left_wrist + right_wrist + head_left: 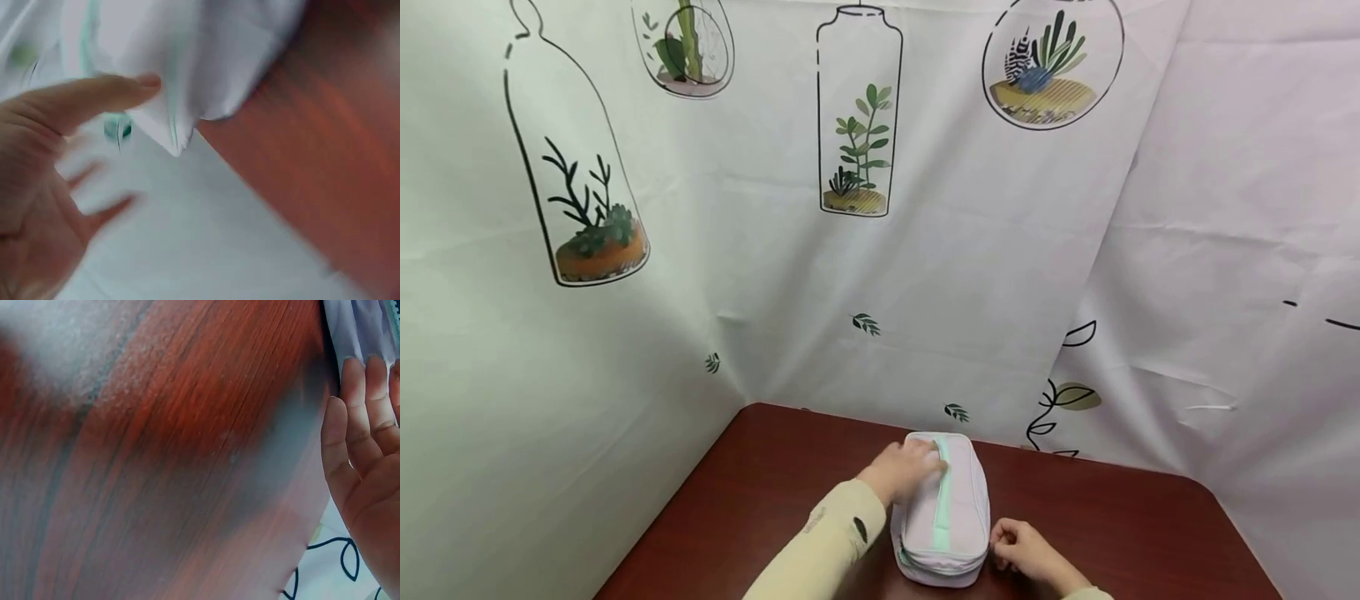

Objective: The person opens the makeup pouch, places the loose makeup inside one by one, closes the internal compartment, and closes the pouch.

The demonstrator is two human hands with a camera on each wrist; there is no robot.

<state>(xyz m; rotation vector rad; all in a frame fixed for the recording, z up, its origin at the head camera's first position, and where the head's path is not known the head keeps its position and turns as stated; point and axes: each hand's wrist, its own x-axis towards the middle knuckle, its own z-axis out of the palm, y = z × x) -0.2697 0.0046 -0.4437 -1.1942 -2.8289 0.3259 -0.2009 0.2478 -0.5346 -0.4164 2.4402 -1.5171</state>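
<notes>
A pale lilac zip pouch (964,500) with a mint-green strip down its top lies on the table, its zipped end toward the near side. Over its far left part is my left hand (904,471), blurred in the head view. In the left wrist view the thumb (119,90) points across the pouch (144,37), and the other fingers are spread apart from it. My right hand (1024,546) rests at the pouch's near right side with fingers loosely bent. The right wrist view has these fingertips (354,369) right at the pouch's lilac side (353,325).
The dark red wooden table (760,483) has rounded far corners. White cloth (775,275) printed with plants in glass jars hangs behind the table and along its left and right sides.
</notes>
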